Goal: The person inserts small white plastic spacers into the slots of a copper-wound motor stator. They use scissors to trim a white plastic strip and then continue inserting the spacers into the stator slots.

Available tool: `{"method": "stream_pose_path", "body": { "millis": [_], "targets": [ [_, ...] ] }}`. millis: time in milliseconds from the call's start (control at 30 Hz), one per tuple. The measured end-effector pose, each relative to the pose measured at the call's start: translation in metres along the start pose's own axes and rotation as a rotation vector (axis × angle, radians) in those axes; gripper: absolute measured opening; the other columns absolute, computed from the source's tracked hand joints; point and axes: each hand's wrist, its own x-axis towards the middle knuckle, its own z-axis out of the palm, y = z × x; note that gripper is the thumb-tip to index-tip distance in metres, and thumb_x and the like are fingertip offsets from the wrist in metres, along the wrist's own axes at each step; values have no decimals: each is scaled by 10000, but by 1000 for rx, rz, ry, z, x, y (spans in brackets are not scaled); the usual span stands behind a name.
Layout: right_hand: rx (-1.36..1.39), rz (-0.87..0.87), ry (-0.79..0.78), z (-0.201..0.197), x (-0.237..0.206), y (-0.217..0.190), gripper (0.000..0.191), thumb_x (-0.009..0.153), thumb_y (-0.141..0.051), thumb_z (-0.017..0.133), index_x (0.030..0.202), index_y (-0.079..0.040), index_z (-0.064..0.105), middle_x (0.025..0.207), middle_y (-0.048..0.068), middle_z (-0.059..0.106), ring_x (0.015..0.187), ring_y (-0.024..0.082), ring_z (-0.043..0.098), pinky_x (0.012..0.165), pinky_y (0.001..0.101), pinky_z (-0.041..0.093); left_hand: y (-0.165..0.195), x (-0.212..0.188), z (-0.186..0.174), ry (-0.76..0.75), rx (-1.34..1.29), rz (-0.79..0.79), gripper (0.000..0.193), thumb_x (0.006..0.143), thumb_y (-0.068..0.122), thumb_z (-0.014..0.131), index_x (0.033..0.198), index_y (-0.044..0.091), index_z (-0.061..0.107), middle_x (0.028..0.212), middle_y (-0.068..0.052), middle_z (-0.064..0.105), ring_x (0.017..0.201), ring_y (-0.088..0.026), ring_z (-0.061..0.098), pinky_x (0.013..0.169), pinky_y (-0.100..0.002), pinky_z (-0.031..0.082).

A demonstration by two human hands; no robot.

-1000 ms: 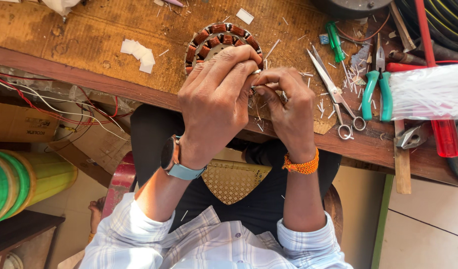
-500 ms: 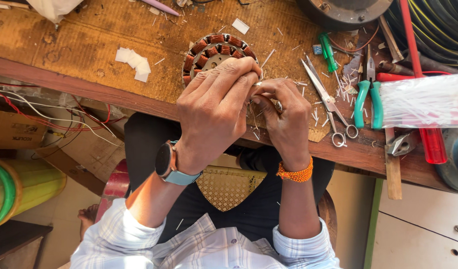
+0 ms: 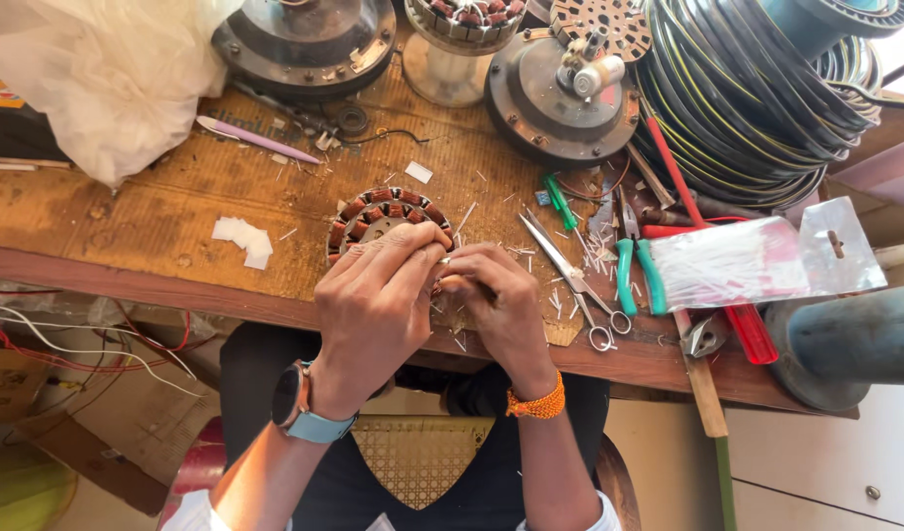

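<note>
A round wound stator [image 3: 373,218] with copper coils lies on the wooden bench near its front edge. My left hand [image 3: 373,310], with a watch at the wrist, covers the stator's near side, fingers pinched on something thin at its rim. My right hand [image 3: 501,310], an orange band at the wrist, meets it fingertip to fingertip, pinching a thin light piece [image 3: 442,261]. What exactly the fingers hold is too small to tell.
Scissors [image 3: 570,285] and green-handled pliers [image 3: 629,270] lie just right of my hands, beside a clear plastic packet [image 3: 757,261]. Motor housings [image 3: 560,88] and a coil of black cable [image 3: 757,88] fill the back. A white bag [image 3: 98,79] sits back left. White paper scraps [image 3: 243,239].
The view has tilted toward the back of the bench, bringing the motor housings and cable coil into sight. Both hands stay pinched together at the stator's near rim.
</note>
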Motion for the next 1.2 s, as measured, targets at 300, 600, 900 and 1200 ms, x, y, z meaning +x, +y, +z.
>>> {"method": "stream_pose_path", "body": {
  "millis": [300, 600, 900, 1200],
  "targets": [
    [47, -65, -138, -11, 3, 17, 121, 995, -86, 733, 1089, -12, 712, 1087, 88, 708, 1021, 197, 707, 873, 313, 594, -26, -21, -8, -88, -173, 33, 106, 998, 70, 751, 1100, 50, 735, 1174, -4, 728, 974, -210, 721, 829, -343, 550],
    [-127, -398, -573, -26, 63, 14, 237, 888, -66, 828, 1095, -10, 727, 1151, 119, 702, 1053, 277, 703, 887, 364, 584, -42, -13, -17, -136, -254, 112, 113, 969, 97, 767, 1074, 66, 740, 1168, 18, 718, 938, -199, 712, 820, -338, 552],
    [-308, -502, -751, -23, 73, 6, 324, 767, -99, 857, 1047, -15, 719, 1178, 120, 671, 1111, 324, 632, 944, 427, 536, -55, -12, -12, -188, -263, 185, 109, 952, 122, 766, 1053, 87, 744, 1180, 39, 724, 953, -193, 715, 827, -332, 559],
    [-187, -406, -615, -17, 53, 11, 300, 837, -19, 785, 1118, -22, 680, 1221, 115, 661, 1130, 313, 600, 989, 422, 520, -52, -10, -16, -178, -323, 151, 141, 948, 185, 784, 1050, 98, 741, 1145, 33, 709, 953, -190, 711, 833, -336, 557]
  ]
}}
